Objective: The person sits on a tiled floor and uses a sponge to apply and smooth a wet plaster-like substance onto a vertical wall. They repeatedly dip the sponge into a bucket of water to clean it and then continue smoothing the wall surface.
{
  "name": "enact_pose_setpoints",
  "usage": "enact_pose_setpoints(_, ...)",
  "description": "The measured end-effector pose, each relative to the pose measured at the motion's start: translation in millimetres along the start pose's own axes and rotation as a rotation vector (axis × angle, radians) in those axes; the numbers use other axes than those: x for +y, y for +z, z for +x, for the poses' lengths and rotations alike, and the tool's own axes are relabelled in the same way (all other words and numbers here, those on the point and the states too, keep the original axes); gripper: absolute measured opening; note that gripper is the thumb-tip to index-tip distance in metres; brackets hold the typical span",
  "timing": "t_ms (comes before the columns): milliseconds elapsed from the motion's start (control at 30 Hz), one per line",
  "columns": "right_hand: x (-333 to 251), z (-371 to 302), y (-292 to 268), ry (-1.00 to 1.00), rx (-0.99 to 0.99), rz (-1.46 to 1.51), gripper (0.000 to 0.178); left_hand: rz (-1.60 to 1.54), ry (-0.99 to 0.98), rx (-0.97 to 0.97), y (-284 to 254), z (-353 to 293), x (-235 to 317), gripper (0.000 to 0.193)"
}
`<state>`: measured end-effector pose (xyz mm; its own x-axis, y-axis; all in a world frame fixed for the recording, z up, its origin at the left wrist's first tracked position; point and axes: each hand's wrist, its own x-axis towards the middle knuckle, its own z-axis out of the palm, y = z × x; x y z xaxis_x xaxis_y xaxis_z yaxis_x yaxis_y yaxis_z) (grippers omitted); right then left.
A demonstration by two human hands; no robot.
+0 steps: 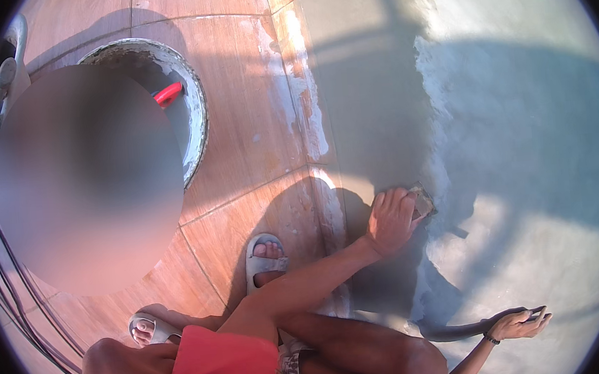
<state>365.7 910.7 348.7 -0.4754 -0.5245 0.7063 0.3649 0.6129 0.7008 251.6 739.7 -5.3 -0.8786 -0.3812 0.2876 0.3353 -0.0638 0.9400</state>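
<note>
My left hand (391, 220) is stretched across to the right and closed around a small grey-brown block (422, 202), sponge-like in look. Hand and block lie against a grey cement-coated surface (379, 124), at the border between a darker, damp-looking band and a paler area. My fingers partly cover the block, so its exact kind does not show. Lower right, my right hand (521, 324), with a dark bracelet at the wrist, holds nothing. Its fingers are stretched out and slightly bent, close to the pale cement (523, 261).
Wood-look tiles (240, 142) with white smears lie to the left. A round, splattered tub (198, 110) holds something with a red handle (168, 95); a blurred patch hides much of it. Black cables (17, 307) run along the left edge. My sandalled feet (266, 260) rest on the tiles.
</note>
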Motion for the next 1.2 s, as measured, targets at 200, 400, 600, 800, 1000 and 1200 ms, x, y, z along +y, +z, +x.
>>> enact_pose_setpoints(200, 2, -3, -2, -0.017, -0.007, -0.012, 0.058, 0.154, -0.425, 0.09, -68, 144, -112, 0.042)
enact_pose_setpoints(400, 14, -4, 2, -0.015, -0.004, -0.019, 0.057, 0.029, -0.602, 0.18, -51, 90, -136, 0.047)
enact_pose_setpoints(600, 7, -2, 1, 0.011, 0.002, 0.013, 0.053, -0.124, -0.847, 0.129, -11, -31, -60, 0.04)
enact_pose_setpoints(800, 0, -4, -2, 0.046, -0.02, 0.007, 0.052, -0.027, -0.191, 0.107, -1, 0, -16, 0.044)
enact_pose_setpoints(1000, -4, -1, 1, 0.037, 0.013, 0.052, 0.055, 0.014, -0.73, 0.174, -54, 136, -102, 0.042)
enact_pose_setpoints(1200, 1, -2, 4, 0.018, -0.007, -0.005, 0.049, -0.036, -0.625, 0.241, -17, 86, -69, 0.039)
